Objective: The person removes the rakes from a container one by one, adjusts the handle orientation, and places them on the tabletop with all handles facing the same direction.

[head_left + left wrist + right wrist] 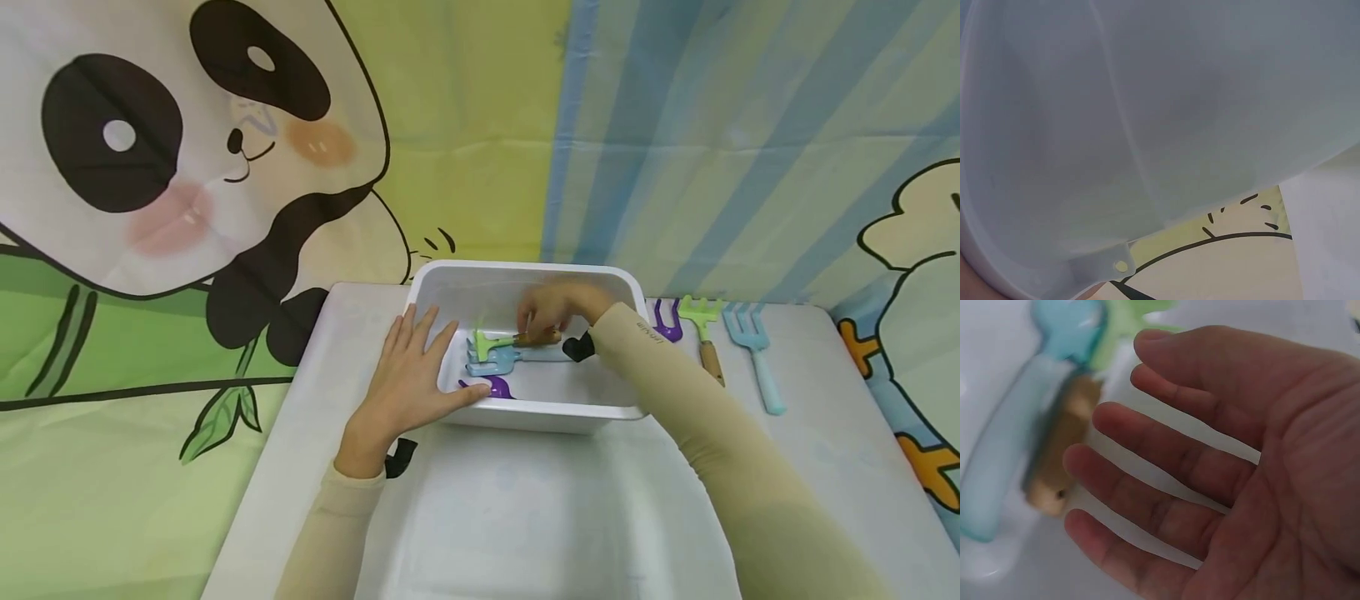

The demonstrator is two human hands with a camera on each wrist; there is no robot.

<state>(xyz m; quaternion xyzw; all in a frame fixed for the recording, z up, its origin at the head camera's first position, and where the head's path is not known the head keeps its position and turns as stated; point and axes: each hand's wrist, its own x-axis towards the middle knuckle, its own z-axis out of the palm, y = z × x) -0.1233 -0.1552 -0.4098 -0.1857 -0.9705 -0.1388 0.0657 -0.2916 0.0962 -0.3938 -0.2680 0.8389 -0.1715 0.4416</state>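
A white plastic bin (615, 410) stands on the table. My left hand (408, 371) rests on its left rim with fingers spread; the left wrist view shows mostly the bin's outer wall (1197, 112). My right hand (551, 308) reaches inside, fingers apart and slightly bent, beside the wooden handle (1063, 450) of a small green hand rake (487, 343). Nothing lies between its fingers in the right wrist view. Next to the rake is a light blue hand fork (495, 361). Part of a purple tool (498, 387) shows at the front wall, partly behind my left thumb.
Right of the bin, on the white table (510, 517), lie another purple fork-like tool (667, 323), a green rake with a wooden handle (707, 337) and a light blue fork (753, 346). My right sleeve partly covers the purple one. A printed panda curtain (465, 142) hangs behind.
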